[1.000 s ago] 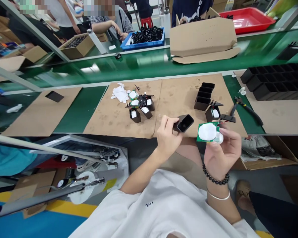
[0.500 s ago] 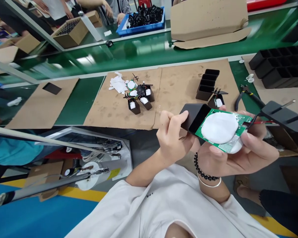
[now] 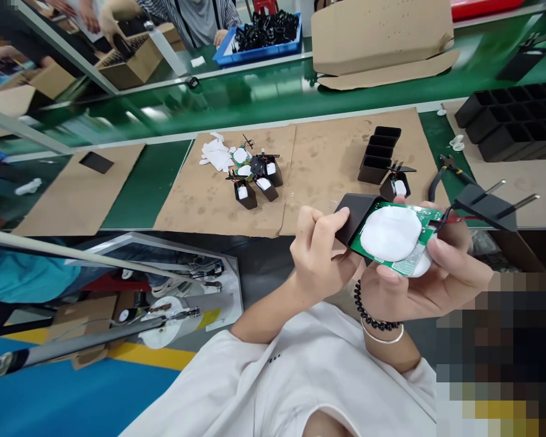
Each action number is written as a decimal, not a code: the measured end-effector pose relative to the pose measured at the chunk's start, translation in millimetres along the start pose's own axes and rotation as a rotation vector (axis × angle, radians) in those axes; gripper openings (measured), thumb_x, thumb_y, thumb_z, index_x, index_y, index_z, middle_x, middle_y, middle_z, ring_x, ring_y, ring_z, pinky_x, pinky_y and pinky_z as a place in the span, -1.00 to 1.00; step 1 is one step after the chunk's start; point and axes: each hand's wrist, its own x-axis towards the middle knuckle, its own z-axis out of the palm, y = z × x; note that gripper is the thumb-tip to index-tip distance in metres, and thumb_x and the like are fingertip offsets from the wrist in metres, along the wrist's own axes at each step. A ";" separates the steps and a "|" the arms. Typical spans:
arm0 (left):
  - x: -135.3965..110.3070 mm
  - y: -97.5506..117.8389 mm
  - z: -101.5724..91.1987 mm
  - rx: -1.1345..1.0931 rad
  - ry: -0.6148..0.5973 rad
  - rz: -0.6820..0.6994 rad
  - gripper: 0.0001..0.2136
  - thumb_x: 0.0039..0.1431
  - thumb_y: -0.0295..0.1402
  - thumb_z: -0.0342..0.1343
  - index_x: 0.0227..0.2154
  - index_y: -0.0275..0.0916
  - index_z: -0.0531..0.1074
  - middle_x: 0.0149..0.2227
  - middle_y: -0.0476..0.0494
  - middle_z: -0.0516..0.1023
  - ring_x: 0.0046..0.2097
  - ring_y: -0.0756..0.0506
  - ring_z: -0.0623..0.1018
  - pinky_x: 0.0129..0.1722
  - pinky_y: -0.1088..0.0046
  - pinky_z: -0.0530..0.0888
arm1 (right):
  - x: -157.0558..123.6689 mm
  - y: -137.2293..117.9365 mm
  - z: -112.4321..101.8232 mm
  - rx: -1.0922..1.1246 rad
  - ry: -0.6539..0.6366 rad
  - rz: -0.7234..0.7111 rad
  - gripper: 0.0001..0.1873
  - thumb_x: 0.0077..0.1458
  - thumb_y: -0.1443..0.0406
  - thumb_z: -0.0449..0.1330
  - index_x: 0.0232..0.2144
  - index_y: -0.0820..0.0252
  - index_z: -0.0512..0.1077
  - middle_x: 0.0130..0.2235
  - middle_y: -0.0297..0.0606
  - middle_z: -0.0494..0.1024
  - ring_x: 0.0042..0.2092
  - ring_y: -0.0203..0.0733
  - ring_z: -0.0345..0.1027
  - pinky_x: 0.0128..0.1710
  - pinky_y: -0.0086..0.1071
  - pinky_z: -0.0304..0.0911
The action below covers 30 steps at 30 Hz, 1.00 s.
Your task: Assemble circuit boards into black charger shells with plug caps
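My left hand [image 3: 321, 252] is closed round a black plastic case [image 3: 357, 213], tilted with its mouth to the right. In my right hand [image 3: 423, 273] is a green circuit board [image 3: 359, 244] bearing a white round pad [image 3: 391, 233], gripped by its edges between thumb and fingers. The board's left end sits inside the mouth of the case. Red and black wires run from its right end to a black end plate [image 3: 485, 206] with two metal pins, which hangs free beyond my fingers.
Partly filled cases [image 3: 267, 189] and a white glove [image 3: 216, 153] lie on the cardboard [image 3: 200, 212]. A row of black cases [image 3: 378, 155], pliers [image 3: 455, 170] and more cases [image 3: 512, 130] are to the right. Across the green conveyor [image 3: 255, 91], people work near a blue tray [image 3: 259, 54].
The circuit board has moved left, with its end now inside the case mouth. My right hand and the pinned plate shifted left too. A black unit has appeared on the conveyor at far right.
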 end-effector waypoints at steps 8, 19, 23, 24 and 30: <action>-0.3 0.3 2.6 -0.032 0.015 0.004 -0.89 0.32 -0.36 0.09 -0.13 -0.22 0.39 -0.40 0.00 0.30 -0.39 0.04 0.39 -0.53 0.53 0.31 | 10.2 0.9 12.0 -0.062 0.173 -0.222 -0.56 0.16 0.20 0.35 0.08 -0.02 0.39 0.17 -0.20 0.40 0.33 0.26 0.27 0.15 0.28 0.44; -3.6 -1.4 2.2 0.040 0.001 -0.013 -0.77 0.39 -0.17 -0.02 -0.10 -0.18 0.42 -0.42 -0.07 0.33 -0.40 -0.04 0.37 -0.52 0.42 0.35 | 14.1 -3.0 14.8 -0.076 0.193 -0.275 -0.64 0.18 0.28 0.31 0.04 0.01 0.48 0.11 -0.16 0.46 0.13 0.06 0.50 0.05 0.12 0.54; -7.8 -3.4 1.6 -0.053 -0.030 -0.052 -0.77 0.37 -0.19 0.03 -0.04 -0.16 0.41 -0.38 -0.09 0.36 -0.38 -0.05 0.41 -0.50 0.42 0.38 | 14.1 -4.2 13.9 -0.093 0.198 -0.300 -0.61 0.18 0.28 0.31 0.07 0.01 0.48 0.09 -0.19 0.47 0.13 0.02 0.50 0.12 0.09 0.50; -9.8 -4.6 1.8 -0.072 -0.053 -0.065 -0.76 0.36 -0.18 0.04 -0.03 -0.16 0.41 -0.37 -0.09 0.37 -0.37 -0.05 0.42 -0.49 0.42 0.39 | 14.2 -4.1 14.1 -0.081 0.190 -0.305 -0.59 0.18 0.31 0.31 0.08 0.02 0.47 0.09 -0.19 0.48 0.16 0.03 0.48 0.14 0.09 0.49; -20.6 -10.3 5.8 -0.126 -0.078 -0.108 -0.70 0.34 -0.12 0.07 0.03 -0.14 0.37 -0.35 -0.09 0.41 -0.37 -0.06 0.43 -0.47 0.39 0.42 | 17.5 -2.0 14.7 -0.049 0.144 -0.349 -0.49 0.09 0.38 0.36 0.11 0.05 0.49 0.18 -0.24 0.49 0.27 0.15 0.37 0.26 0.17 0.42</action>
